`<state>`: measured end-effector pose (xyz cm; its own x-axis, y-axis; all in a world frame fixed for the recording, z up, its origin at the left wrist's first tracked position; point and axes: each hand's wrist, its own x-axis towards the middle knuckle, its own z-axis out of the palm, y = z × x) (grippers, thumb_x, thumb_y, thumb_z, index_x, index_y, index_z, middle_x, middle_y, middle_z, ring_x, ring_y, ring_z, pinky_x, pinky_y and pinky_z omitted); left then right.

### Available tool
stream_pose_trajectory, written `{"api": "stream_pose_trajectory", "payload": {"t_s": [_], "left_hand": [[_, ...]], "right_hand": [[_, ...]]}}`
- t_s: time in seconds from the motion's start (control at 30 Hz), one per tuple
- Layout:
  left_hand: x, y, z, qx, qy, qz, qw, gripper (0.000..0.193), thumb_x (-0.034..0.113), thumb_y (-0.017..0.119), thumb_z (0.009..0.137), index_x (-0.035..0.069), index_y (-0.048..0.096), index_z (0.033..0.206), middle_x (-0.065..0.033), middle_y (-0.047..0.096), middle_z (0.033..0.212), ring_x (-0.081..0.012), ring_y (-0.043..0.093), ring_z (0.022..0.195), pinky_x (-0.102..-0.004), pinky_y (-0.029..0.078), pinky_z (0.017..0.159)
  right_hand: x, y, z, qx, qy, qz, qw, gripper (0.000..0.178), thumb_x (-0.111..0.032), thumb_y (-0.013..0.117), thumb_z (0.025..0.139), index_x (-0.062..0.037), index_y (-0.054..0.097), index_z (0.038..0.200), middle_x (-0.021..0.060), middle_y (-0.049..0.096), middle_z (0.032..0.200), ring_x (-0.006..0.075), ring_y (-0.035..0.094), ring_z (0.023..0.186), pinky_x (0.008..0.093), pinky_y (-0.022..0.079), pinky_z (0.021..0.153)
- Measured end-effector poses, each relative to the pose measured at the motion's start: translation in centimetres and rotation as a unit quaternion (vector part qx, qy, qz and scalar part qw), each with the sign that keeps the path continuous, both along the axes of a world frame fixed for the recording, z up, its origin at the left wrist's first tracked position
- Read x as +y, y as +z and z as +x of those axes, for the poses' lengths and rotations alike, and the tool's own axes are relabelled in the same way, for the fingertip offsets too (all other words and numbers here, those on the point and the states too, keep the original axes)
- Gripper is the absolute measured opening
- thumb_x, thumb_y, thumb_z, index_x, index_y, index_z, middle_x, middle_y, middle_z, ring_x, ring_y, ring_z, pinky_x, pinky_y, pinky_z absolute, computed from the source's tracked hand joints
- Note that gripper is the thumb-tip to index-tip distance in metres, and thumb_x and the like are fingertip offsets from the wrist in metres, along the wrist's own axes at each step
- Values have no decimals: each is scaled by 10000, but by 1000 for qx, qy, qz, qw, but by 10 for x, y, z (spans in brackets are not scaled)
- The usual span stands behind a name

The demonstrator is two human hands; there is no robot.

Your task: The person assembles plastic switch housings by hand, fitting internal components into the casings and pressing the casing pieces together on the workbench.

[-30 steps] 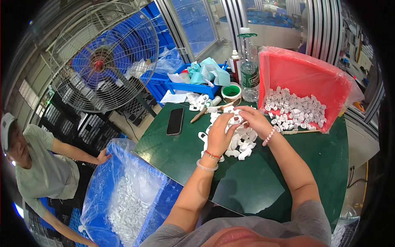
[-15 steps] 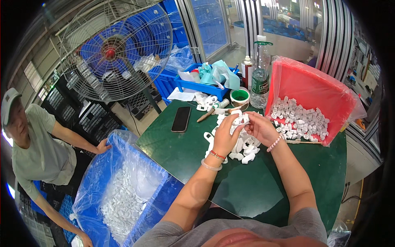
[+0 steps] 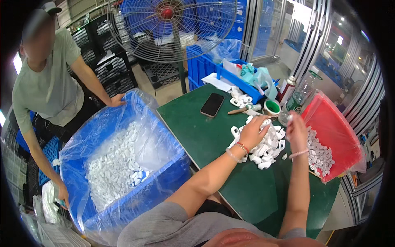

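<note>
My left hand (image 3: pixel 253 133) is closed over the far side of a pile of white plastic parts (image 3: pixel 267 153), with a white plastic part (image 3: pixel 266 122) at its fingertips. Raised just right of the pile, my right hand (image 3: pixel 297 135) is pinched on a small white piece (image 3: pixel 290 117), blurred by motion. Beyond my right hand a red bin (image 3: pixel 339 138), lined with clear plastic, holds many small white pieces (image 3: pixel 320 154). One loose small piece (image 3: pixel 284 156) lies on the green table (image 3: pixel 247 191) between the pile and my right wrist.
A phone (image 3: pixel 212 105), a wooden-handled tool (image 3: pixel 238 110), a green-lined tub (image 3: pixel 272 108), a bottle (image 3: pixel 297 101) and a blue tray (image 3: pixel 238 84) stand farther back. At left, a person (image 3: pixel 53 90) grips a plastic-lined blue crate (image 3: pixel 173 168) of white parts. Behind is a fan (image 3: pixel 166 14).
My hands, together over the pile before, have parted; the right has moved toward the red bin. My view has turned left. The person at left has come closer with the crate.
</note>
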<state>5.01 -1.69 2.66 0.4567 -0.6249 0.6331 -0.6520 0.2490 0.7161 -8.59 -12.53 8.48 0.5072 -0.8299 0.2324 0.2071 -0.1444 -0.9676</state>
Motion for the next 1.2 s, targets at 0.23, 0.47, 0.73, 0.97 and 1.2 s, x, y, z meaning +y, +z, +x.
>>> {"api": "stream_pose_trajectory", "payload": {"t_s": [0.23,0.47,0.73,0.97,1.2], "left_hand": [[-6,-1,-2,5,28,-56,998,289,253,585,809,99,541,1050,-93,595,924,-210,564,570,-324,455,562],[5,-1,-1,19,7,-27,999,323,282,564,827,75,514,1070,-96,610,894,-225,582,605,-334,457,560],[6,7,-5,78,-16,-64,995,337,216,566,829,32,472,1094,-149,546,1033,-314,565,840,-349,457,731],[1,9,-2,18,-41,-86,995,311,153,602,793,22,505,1058,-141,531,1026,-303,523,957,-352,427,810],[6,9,-3,23,-73,-59,995,337,130,599,791,46,505,1103,-126,524,1058,-274,536,961,-326,452,800]], "right_hand": [[-18,145,-42,-374,1,-157,914,221,-205,434,919,-18,543,967,-5,496,691,62,434,603,176,336,520],[19,40,7,-84,-28,-143,986,284,-266,433,923,-31,565,1012,-33,474,657,37,404,557,180,319,482],[8,-37,35,94,47,-47,993,283,-184,474,890,-20,485,1121,8,572,817,55,498,660,190,370,559],[-3,-34,23,91,189,29,977,277,-194,503,887,-40,531,1115,-26,559,836,51,488,693,187,380,586],[-3,-22,11,86,250,78,961,274,-198,517,885,-48,527,1115,-26,550,848,54,478,708,193,387,610]]}}
